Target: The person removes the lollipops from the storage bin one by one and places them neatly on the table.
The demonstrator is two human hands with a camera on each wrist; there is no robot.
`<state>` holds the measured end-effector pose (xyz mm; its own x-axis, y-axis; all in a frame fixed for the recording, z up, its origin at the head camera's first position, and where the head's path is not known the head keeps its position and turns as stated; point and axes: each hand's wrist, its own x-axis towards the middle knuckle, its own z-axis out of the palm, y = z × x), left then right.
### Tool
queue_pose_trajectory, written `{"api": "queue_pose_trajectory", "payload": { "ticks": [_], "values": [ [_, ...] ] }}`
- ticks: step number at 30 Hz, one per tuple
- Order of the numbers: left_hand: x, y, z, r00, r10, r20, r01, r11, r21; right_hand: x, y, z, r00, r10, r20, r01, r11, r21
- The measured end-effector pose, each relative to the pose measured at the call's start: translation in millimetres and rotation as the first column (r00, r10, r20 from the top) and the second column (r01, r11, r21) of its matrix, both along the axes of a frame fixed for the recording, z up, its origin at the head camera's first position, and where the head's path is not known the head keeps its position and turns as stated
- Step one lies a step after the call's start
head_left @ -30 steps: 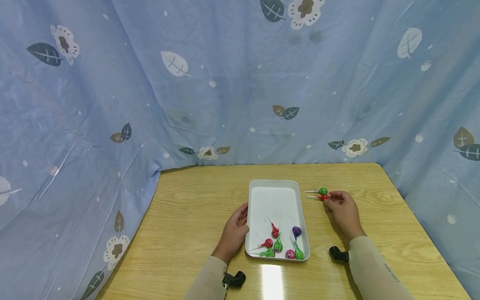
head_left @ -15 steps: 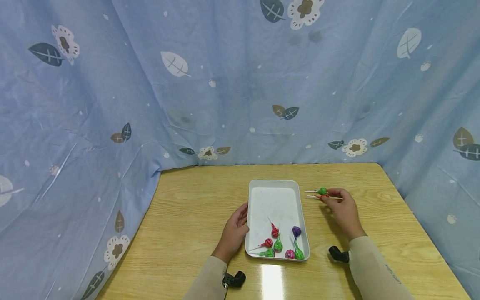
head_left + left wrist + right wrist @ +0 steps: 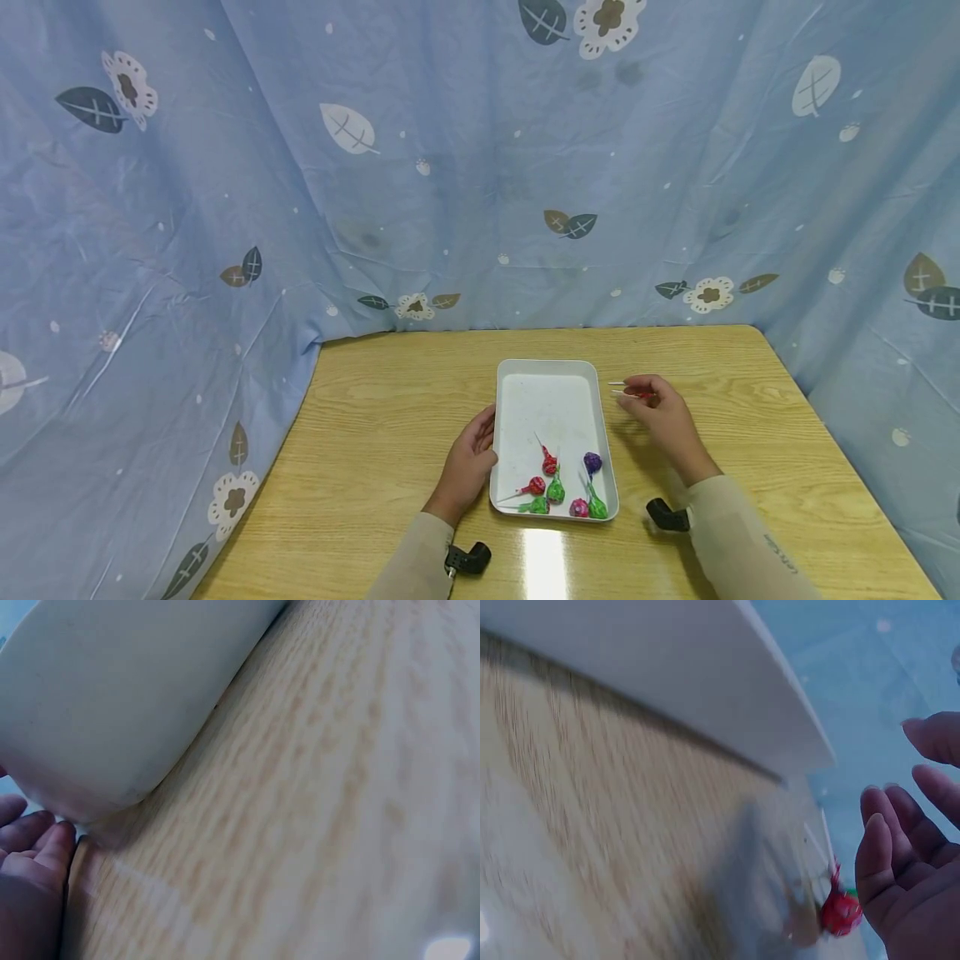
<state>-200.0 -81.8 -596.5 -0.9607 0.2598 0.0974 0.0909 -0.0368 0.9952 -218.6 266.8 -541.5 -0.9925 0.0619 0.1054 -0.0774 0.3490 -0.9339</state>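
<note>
My left hand [image 3: 468, 457] rests against the left wall of a white tray [image 3: 547, 362]. In the left wrist view its fingertips [image 3: 60, 836] touch the tray's lower corner. My right hand [image 3: 666, 417] hovers just right of the tray, above two lollipops on the table. One is a red lollipop [image 3: 841, 911], below the fingers in the right wrist view. The other is a green lollipop [image 3: 850, 892], mostly hidden; in the head view only its white stick shows. The right thumb and fingers stand apart with nothing between them.
Several wrapped lollipops lie at the tray's near end, among them a purple lollipop [image 3: 592, 462], a pink lollipop [image 3: 579, 507] and a green lollipop [image 3: 597, 507]. The wooden table [image 3: 390, 400] is bordered at the back and sides by a blue patterned curtain [image 3: 465, 167].
My right hand has shifted left over the two lollipops, covering the green one's head. Earlier its fingers were at their heads from the right. The left hand and tray stay put.
</note>
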Motion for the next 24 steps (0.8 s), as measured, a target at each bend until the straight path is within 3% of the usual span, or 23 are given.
{"api": "queue_pose_trajectory", "payload": {
  "ticks": [13,24],
  "values": [
    [1.1,0,2.1,1.0,0.007,0.011,-0.007,1.0,-0.002,7.9,-33,17.8,0.989,0.15,0.018,-0.15,0.988,0.021],
    [0.3,0,1.7,1.0,0.009,0.008,-0.009,1.0,-0.005,13.7,-55,20.3,0.979,0.204,0.005,-0.204,0.979,0.019]
  ]
}}
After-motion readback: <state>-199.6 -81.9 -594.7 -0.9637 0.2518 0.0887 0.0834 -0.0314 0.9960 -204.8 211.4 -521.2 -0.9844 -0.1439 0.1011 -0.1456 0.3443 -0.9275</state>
